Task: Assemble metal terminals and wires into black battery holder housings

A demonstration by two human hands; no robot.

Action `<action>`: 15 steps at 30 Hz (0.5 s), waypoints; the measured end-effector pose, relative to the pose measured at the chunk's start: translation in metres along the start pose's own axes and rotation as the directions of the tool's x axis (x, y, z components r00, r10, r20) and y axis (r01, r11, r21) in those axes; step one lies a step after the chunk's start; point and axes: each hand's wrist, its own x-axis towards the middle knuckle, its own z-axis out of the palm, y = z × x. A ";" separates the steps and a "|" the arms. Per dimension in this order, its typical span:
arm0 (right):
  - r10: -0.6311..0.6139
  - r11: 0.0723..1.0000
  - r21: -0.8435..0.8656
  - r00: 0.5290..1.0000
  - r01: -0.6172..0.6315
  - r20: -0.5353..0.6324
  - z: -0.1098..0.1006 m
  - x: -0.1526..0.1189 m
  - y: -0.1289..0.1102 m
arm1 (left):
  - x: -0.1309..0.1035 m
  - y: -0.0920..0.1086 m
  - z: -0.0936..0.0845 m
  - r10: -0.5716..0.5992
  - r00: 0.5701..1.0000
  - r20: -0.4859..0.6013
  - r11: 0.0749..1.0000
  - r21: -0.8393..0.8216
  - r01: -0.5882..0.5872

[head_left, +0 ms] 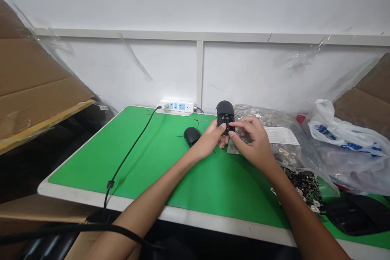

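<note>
Above the green mat, my left hand [210,140] grips a black computer mouse [225,107] and tips it up, its underside facing me. An open battery compartment with metallic-looking parts inside shows in the shell. My right hand [251,138] has its thumb and index fingertip close together at the compartment's lower right edge; any small piece between them is too small to make out. Just left of my left hand, a second black mouse [191,135] rests on the mat, partly covered by my wrist. Behind my right hand lies a clear bag of small metal parts [258,111].
Loose metal pieces [304,187] are heaped by my right forearm, near a black plastic item [356,215]. A white plastic bag [347,138] sits at the right. A power strip [179,106] stands by the wall; its black cable [131,150] crosses the green mat [91,162]. Cardboard [36,77] flanks the left.
</note>
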 end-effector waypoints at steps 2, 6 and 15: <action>-0.078 0.992 -0.098 0.997 0.079 0.012 0.000 -0.001 -0.001 | -0.002 -0.001 0.001 0.041 0.999 -0.025 0.998 0.041 -0.040; -0.109 0.975 -0.188 0.992 0.119 0.063 0.001 -0.003 -0.004 | -0.009 -0.002 0.002 0.159 0.986 -0.051 0.967 0.207 -0.146; -0.073 0.979 -0.177 0.984 0.102 0.164 -0.008 -0.001 -0.004 | -0.013 0.001 0.003 0.146 0.988 -0.044 0.938 0.322 -0.124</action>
